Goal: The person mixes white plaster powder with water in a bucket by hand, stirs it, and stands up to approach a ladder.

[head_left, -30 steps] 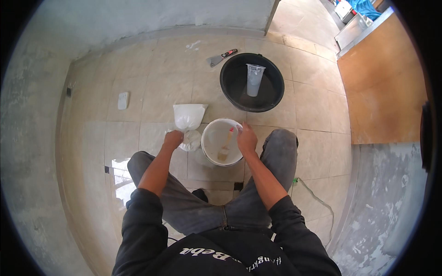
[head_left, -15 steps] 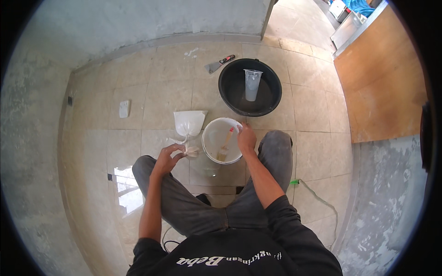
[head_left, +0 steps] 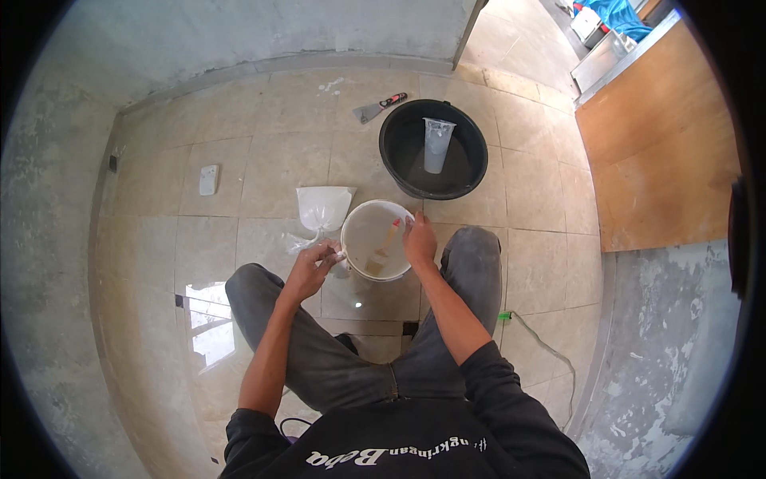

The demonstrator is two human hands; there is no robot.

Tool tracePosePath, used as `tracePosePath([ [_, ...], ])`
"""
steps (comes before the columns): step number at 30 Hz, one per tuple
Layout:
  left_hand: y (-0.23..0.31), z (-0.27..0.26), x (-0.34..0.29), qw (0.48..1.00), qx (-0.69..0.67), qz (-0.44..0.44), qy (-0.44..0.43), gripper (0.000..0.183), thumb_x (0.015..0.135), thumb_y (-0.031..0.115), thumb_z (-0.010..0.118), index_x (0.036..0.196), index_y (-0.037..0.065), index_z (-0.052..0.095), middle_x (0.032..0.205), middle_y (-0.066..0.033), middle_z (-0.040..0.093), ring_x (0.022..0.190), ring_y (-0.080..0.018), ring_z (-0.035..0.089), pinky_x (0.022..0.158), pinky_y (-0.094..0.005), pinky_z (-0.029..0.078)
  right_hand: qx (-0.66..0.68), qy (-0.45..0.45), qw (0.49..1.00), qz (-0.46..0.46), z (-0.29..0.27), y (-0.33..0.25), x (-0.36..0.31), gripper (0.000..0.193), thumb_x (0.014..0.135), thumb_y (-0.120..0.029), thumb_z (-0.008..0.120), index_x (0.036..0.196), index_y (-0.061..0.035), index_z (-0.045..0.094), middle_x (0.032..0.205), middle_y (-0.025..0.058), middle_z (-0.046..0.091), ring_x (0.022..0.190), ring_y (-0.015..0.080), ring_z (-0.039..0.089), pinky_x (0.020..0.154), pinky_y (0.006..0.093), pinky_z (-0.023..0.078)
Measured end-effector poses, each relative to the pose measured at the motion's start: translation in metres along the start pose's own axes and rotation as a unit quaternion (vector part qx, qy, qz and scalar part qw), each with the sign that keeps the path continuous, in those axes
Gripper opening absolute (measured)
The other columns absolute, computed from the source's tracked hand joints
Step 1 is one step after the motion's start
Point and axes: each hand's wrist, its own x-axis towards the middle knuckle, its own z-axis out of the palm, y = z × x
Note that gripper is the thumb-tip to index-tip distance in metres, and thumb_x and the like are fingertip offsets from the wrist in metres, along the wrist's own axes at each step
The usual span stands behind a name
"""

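Note:
A white bucket (head_left: 345, 239) stands on the floor between my knees. Inside it leans a paintbrush (head_left: 388, 239) with a red-tipped handle, its bristles low in the bucket. My right hand (head_left: 420, 241) grips the right rim, thumb and fingers closed over the edge. On the opposite side, the fingertips of my left hand (head_left: 313, 268) are pinched at the left rim. Just beyond my left hand lies a clear plastic bag of white powder (head_left: 325, 206), its loose, crumpled neck pointing toward me and partly hidden behind my fingers.
Beyond the bucket sits a black basin (head_left: 391, 172) holding a grey-smeared plastic cup (head_left: 436, 148). A putty knife (head_left: 379, 108) lies beside it. Farther left is a small white box-like object (head_left: 209, 180). A cable with a green end (head_left: 506, 316) runs along the right, near a wooden panel (head_left: 658, 144).
My left hand has let go of the bag's neck and moved right to the bucket's rim. The bucket sits slightly farther left in view; my right hand stays on its rim.

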Motion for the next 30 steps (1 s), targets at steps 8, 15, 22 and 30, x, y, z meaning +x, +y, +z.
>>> tracePosePath([
  [8,0.020,0.015,0.028,0.987,-0.146,-0.024,0.067,0.008,0.093,0.008,0.053,0.098,0.007,0.047,0.077,0.0028,0.053,0.067,-0.0027,0.038,0.058,-0.0186,0.034,-0.014,-0.008,0.998,-0.054,-0.011,-0.001,-0.005,0.033,0.085,-0.015,0.057,0.114,-0.0001,0.049,0.108,0.0226,0.053,0.095,0.0377,0.056,0.079,0.0456,0.047],
  [15,0.020,0.023,0.041,0.968,-0.234,-0.029,0.089,0.010,0.094,0.013,0.054,0.099,0.010,0.046,0.081,0.0012,0.059,0.070,-0.0013,0.045,0.058,-0.0171,0.035,0.389,-0.214,0.872,-0.206,-0.015,-0.052,-0.048,0.050,0.085,-0.031,0.062,0.120,0.0018,0.046,0.114,0.0191,0.052,0.104,0.0330,0.053,0.091,0.0398,0.041],
  [22,0.033,0.034,0.033,0.952,-0.293,-0.069,0.055,0.013,0.094,0.014,0.054,0.100,0.011,0.043,0.080,-0.0010,0.059,0.069,-0.0030,0.050,0.058,-0.0178,0.041,0.445,-0.354,0.808,-0.156,-0.016,-0.066,-0.089,0.100,0.076,-0.048,0.069,0.141,0.0057,0.016,0.140,0.0267,0.032,0.132,0.0331,0.031,0.107,0.0387,0.026],
  [30,0.037,0.024,0.042,0.973,-0.208,-0.099,0.030,0.015,0.095,0.018,0.053,0.098,0.008,0.042,0.078,-0.0026,0.059,0.072,-0.0034,0.052,0.060,-0.0189,0.043,0.504,-0.379,0.771,-0.087,0.011,-0.078,-0.096,0.082,0.081,-0.044,0.066,0.133,0.0069,0.028,0.130,0.0213,0.042,0.123,0.0283,0.039,0.104,0.0359,0.029],
])
